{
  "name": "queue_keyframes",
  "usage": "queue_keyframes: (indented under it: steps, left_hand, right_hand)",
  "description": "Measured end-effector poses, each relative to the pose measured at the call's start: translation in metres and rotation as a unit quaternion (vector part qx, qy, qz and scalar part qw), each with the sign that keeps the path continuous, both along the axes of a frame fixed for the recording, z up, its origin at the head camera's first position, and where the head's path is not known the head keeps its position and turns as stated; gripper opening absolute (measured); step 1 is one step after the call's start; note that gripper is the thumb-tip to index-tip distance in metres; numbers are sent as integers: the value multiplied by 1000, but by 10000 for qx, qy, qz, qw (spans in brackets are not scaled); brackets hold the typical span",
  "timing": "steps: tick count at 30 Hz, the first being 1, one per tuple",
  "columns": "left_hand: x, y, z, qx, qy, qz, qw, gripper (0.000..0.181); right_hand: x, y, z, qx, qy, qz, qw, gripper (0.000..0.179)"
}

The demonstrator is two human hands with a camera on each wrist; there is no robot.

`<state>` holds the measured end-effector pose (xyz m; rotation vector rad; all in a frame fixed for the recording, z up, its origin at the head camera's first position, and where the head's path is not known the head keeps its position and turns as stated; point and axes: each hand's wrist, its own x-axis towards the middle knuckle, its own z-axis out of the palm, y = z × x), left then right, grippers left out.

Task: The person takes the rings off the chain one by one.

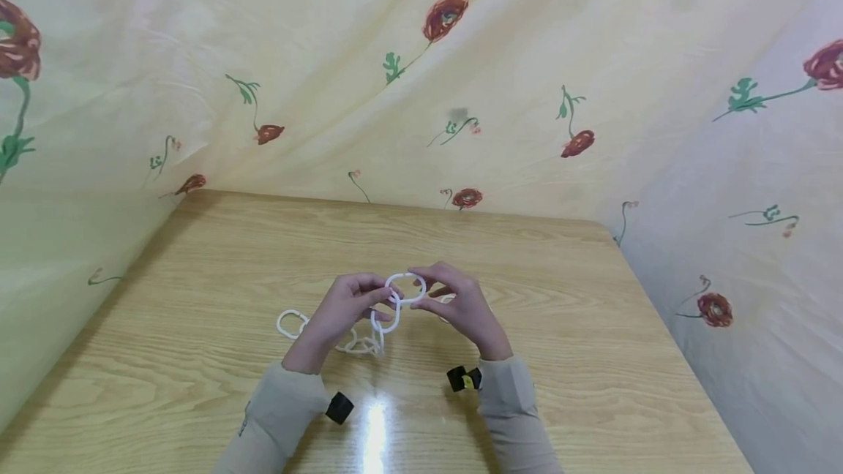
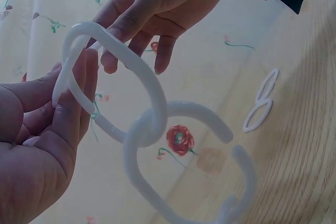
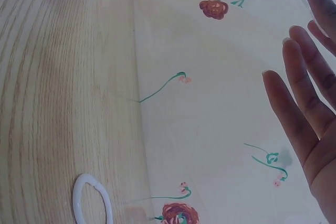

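Observation:
White plastic chain links are raised above the table between two bare hands. My left hand (image 1: 349, 302) pinches the chain where two links join. At the right end of the upper oval link (image 1: 406, 302), my right hand (image 1: 464, 306) holds it between thumb and finger. Below the left fingers hangs another link (image 2: 132, 166), with a small gap in its ring, threaded through the held one. More of the chain (image 1: 358, 348) trails down to the table behind the left wrist. The right wrist view shows the outer right fingers (image 3: 294, 114) spread, with the held link out of sight.
Two joined white links (image 2: 254, 116) lie on the wooden table (image 1: 560, 386) beyond the right hand, partly hidden in the head view. A ring (image 1: 282, 324) lies left of the left wrist. Flowered cloth (image 1: 329, 93) hangs around the table's back and sides.

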<state>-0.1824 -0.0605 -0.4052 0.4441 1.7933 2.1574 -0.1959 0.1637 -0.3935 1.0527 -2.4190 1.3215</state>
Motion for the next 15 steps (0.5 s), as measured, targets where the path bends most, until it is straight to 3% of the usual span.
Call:
queue_keyframes:
  steps: [15]
  left_hand:
    - [-1, 2, -4, 274, 90, -364, 9989, 33]
  right_hand:
    - [1, 1, 0, -121, 124, -44, 9998, 45]
